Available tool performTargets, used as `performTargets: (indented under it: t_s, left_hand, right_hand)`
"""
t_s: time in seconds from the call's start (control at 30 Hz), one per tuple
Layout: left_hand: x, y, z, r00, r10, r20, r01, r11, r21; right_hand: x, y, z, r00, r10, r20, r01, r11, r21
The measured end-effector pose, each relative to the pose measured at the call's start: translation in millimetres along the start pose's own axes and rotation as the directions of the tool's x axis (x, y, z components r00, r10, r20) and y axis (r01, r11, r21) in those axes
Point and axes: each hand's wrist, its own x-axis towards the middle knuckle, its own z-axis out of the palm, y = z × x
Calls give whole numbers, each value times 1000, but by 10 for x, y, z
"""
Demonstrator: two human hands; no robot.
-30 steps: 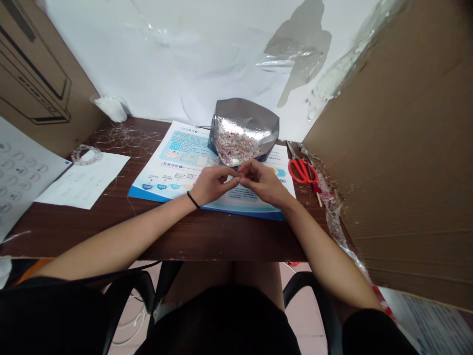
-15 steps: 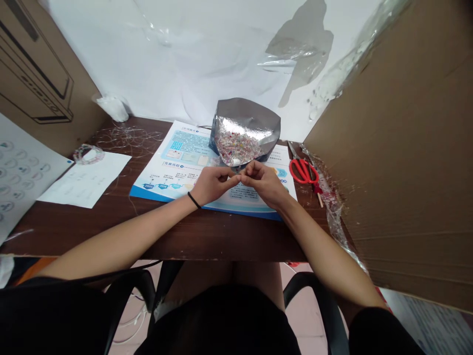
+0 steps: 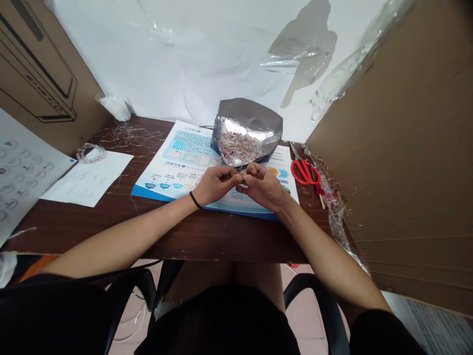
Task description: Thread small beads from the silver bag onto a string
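Observation:
My left hand point(image 3: 218, 186), with a black band at the wrist, is closed, its thumb and forefinger pinched together. Its fingertips meet those of my right hand point(image 3: 264, 186), which is also closed in a pinch. Whatever lies between the fingertips is too small to make out. Just beyond the hands stands an open silver foil bag point(image 3: 254, 116), its mouth facing me. Many small coloured beads point(image 3: 240, 148) show inside it. Under the hands and the bag lies a printed blue and white sheet point(image 3: 177, 172).
Red-handled scissors point(image 3: 306, 172) lie to the right, beside crumpled clear plastic point(image 3: 336, 217). On the left are a beaded ring point(image 3: 90, 154) on white paper point(image 3: 88, 182), tangled clear thread point(image 3: 129, 137) and a white bundle point(image 3: 116, 107). Cardboard walls point(image 3: 402, 172) flank the brown table point(image 3: 177, 236).
The fingertips of both hands have shifted slightly against each other, and my right hand has turned a little. The whole view has moved marginally; the bag and scissors lie as before.

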Motion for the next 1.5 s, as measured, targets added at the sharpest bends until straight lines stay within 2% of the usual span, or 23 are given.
performTargets:
  t_s: [0.17, 0.37, 0.43, 0.5, 0.57, 0.67, 0.7, 0.77, 0.9, 1.0, 1.17, 1.27, 1.33, 1.4, 1.5]
  left_hand:
    - [6, -53, 0, 1000, -20, 20, 20, 1000, -5]
    - [1, -39, 2, 999, -33, 27, 34, 999, -6]
    - [-2, -28, -8, 999, -49, 21, 49, 999, 6]
    - [-1, -26, -18, 997, -74, -1, 74, 997, 15]
    - [6, -34, -21, 994, -107, -15, 107, 994, -24]
    - [27, -49, -3, 990, -142, 2, 138, 955, -263]
    - [33, -49, 8, 988, -151, 13, 146, 926, -347]
    - [40, -38, 29, 983, -179, 29, 173, 878, -446]
    - [23, 26, 42, 967, -249, 58, 245, 841, -482]
    - [5, 75, 27, 970, -229, 81, 239, 840, -486]
    - [-4, 62, 34, 974, -189, 122, 223, 887, -405]
    - [-7, 32, 47, 980, -146, 135, 184, 928, -325]
    - [-9, 38, 16, 993, -86, 80, 98, 980, -172]
    - [-1, 65, -62, 999, 46, -3, -45, 995, 83]
    - [68, 84, -225, 966, 243, -84, -190, 897, 400]
  right_hand:
    - [15, 11, -6, 999, 26, -28, -24, 998, 62]
    - [13, 20, -22, 1000, -1, 6, 1, 996, 90]
    - [16, 23, -30, 999, -41, -6, 41, 999, 19]
    - [23, 27, -42, 991, -113, -69, 102, 983, -150]
    - [35, 41, -55, 966, -217, -143, 145, 906, -398]
    - [60, 87, -68, 923, -348, -163, 166, 743, -648]
    - [70, 107, -69, 921, -361, -150, 176, 726, -665]
    - [89, 143, -66, 929, -352, -118, 202, 746, -635]
    - [101, 159, -49, 935, -346, -73, 234, 760, -607]
    - [84, 135, -37, 934, -340, -110, 211, 775, -596]
    - [73, 159, -26, 920, -342, -194, 220, 857, -466]
    - [94, 184, -30, 915, -341, -215, 228, 878, -422]
    - [112, 171, -53, 900, -370, -229, 252, 873, -418]
    - [131, 129, -106, 883, -398, -250, 283, 874, -394]
    - [159, 36, -243, 883, -380, -274, 287, 901, -326]
